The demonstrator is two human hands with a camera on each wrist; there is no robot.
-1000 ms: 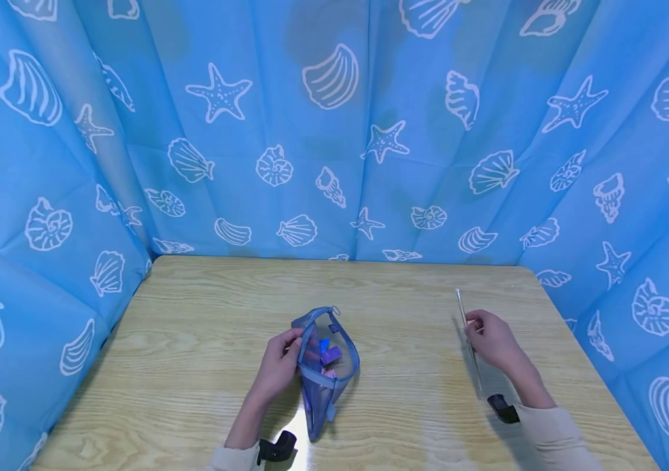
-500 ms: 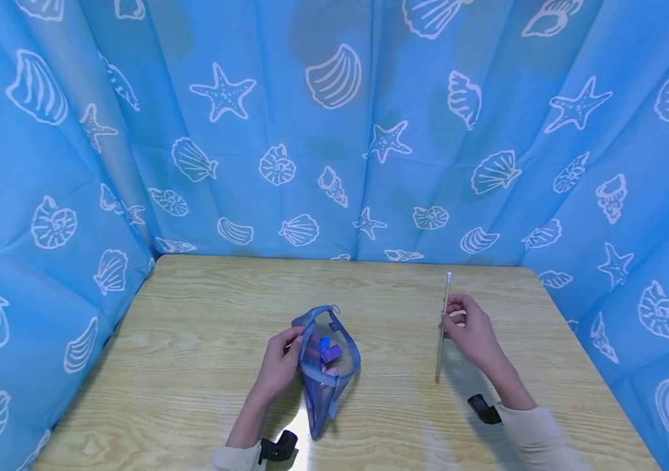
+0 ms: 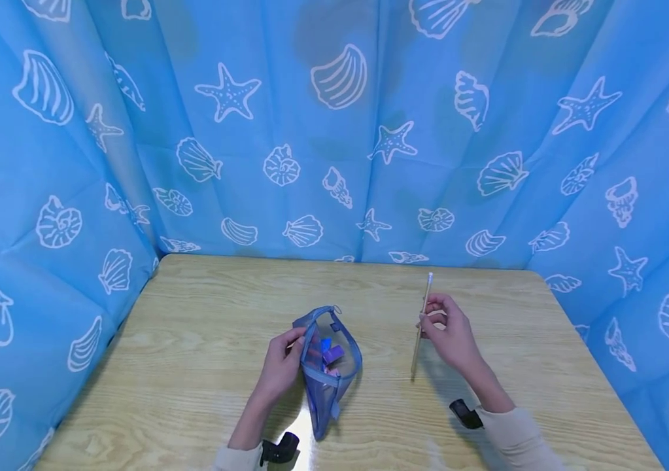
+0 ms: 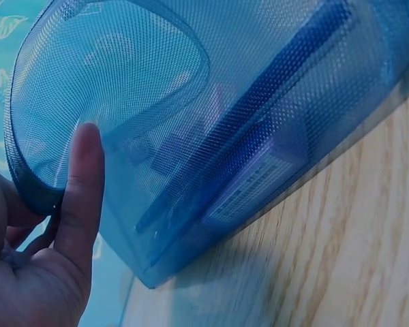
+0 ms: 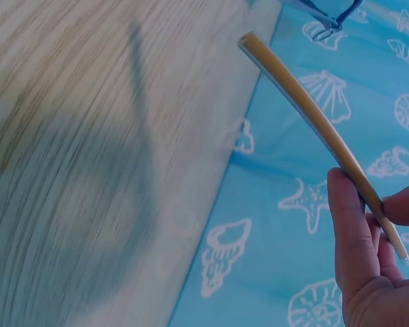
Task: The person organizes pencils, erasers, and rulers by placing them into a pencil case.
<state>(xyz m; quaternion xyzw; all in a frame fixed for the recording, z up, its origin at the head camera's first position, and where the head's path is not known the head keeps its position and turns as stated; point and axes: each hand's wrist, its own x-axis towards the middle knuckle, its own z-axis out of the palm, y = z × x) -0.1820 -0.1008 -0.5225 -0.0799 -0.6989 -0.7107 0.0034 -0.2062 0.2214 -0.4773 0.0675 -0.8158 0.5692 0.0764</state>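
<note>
On the left, my left hand [image 3: 280,364] pinches the rim of a blue mesh zip pouch [image 3: 321,399], whose mouth gapes upward. Inside show a purple block [image 3: 333,354], something blue and something pink. Through the mesh in the left wrist view, a long dark-blue pen-like item [image 4: 259,95] and a small box with printed lines [image 4: 259,174] are visible. To the right of the pouch, my right hand [image 3: 452,333] holds a thin gold-coloured pencil [image 3: 420,337] between thumb and fingers. It stands nearly upright in the head view, with a whitish tip at the top.
Both hands work over a light wood-grain table [image 3: 222,288]. A blue curtain [image 3: 334,150] with white seashell and starfish prints hangs behind it and along both sides. Each wrist wears a black camera mount.
My right hand has carried the pencil leftward toward the pouch, and the pencil's lean has changed from left to slightly right at the top. My left hand keeps its hold on the pouch.
</note>
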